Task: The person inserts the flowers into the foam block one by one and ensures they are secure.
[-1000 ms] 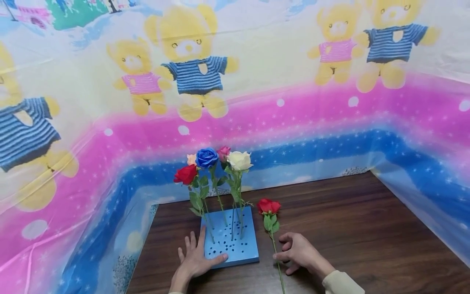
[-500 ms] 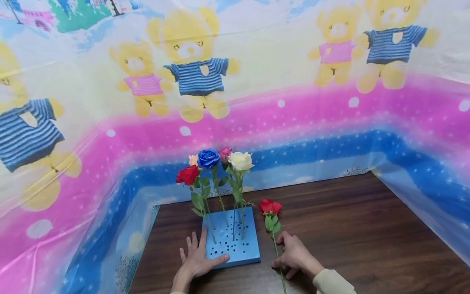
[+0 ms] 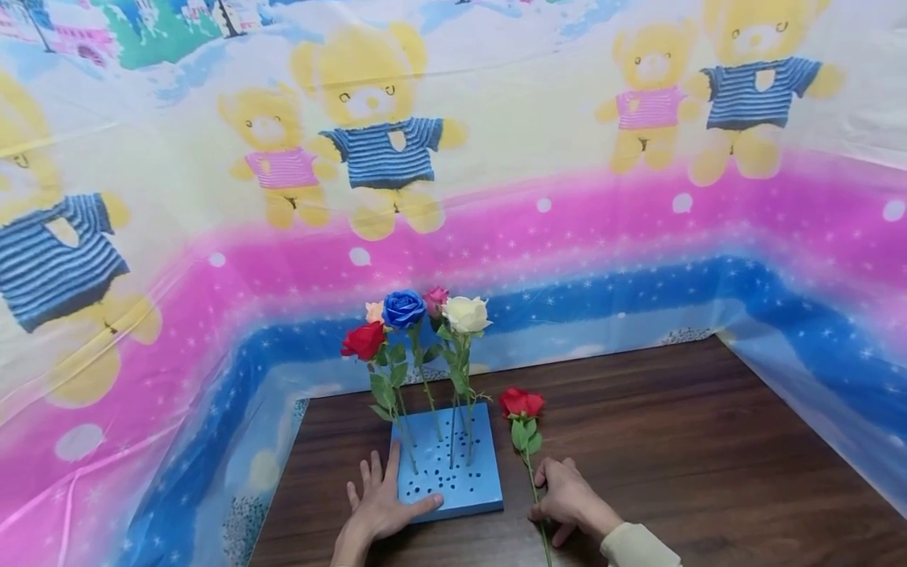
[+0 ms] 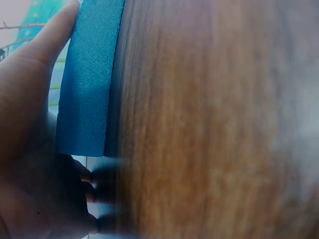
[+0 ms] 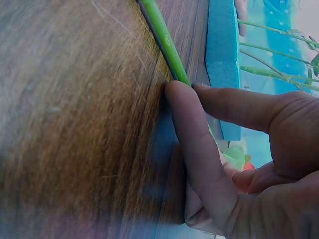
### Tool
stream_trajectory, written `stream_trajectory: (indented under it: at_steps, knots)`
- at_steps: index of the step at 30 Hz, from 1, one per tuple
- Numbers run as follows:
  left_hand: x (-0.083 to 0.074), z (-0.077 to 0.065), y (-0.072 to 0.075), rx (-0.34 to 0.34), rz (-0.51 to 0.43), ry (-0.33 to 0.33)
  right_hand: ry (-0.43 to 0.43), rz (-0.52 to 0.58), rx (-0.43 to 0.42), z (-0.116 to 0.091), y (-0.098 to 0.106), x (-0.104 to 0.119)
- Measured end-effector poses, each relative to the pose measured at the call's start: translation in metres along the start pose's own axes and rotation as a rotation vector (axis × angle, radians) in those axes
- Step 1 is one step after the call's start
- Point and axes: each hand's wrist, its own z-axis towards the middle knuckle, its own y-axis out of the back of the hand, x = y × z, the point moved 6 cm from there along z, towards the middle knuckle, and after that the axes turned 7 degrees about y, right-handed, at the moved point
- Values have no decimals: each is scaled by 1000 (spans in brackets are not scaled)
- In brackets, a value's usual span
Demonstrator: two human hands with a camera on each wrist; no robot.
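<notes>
My left hand [image 3: 383,504] lies spread along the left side of a blue foam block [image 3: 453,492] pierced with small holes, its thumb over the front edge. In the left wrist view the thumb presses along the top of the block [image 4: 89,84]. Lying on the table to the right is a red rose [image 3: 522,403] with green leaves, its bloom pointing away from me. My right hand [image 3: 570,500] pinches its stem low down between thumb and fingers. The right wrist view has the green stem [image 5: 162,37] running into the fingertips, close to the tabletop.
Upright in the block stand several roses: a red one [image 3: 363,341], a blue one [image 3: 404,308], a white one [image 3: 466,314], and pink and peach ones behind. The brown wooden table [image 3: 659,441] extends right. A bear-printed cloth [image 3: 538,173] backs the table and hangs along both sides.
My right hand has moved slightly left and down, and its fingers have closed on the lying rose's stem. The left hand keeps its place on the block.
</notes>
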Motion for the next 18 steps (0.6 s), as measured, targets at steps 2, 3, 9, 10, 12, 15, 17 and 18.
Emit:
stream_trajectory:
  at_steps: [2, 3, 9, 10, 12, 15, 17, 18]
  knots:
    - [1, -1, -1, 1, 4, 1, -8, 10, 3, 0, -1, -1]
    - [2, -2, -1, 2, 3, 1, -16, 15, 8, -1, -2, -2]
    - [6, -4, -4, 10, -17, -3, -37, 35, 25, -4, -3, -1]
    - [6, -4, -4, 10, -21, -4, -32, 42, 25, -5, -3, -1]
    - [5, -4, -4, 10, -22, -6, -19, 62, 31, -5, -1, 0]
    - [3, -3, -2, 0, -18, -21, 7, 109, 40, -5, 3, 0]
    - [2, -3, -1, -1, -15, -27, 21, 137, 53, -4, 7, -1]
    - [1, -3, -1, 0, -17, -29, 26, 153, 58, -3, 8, -2]
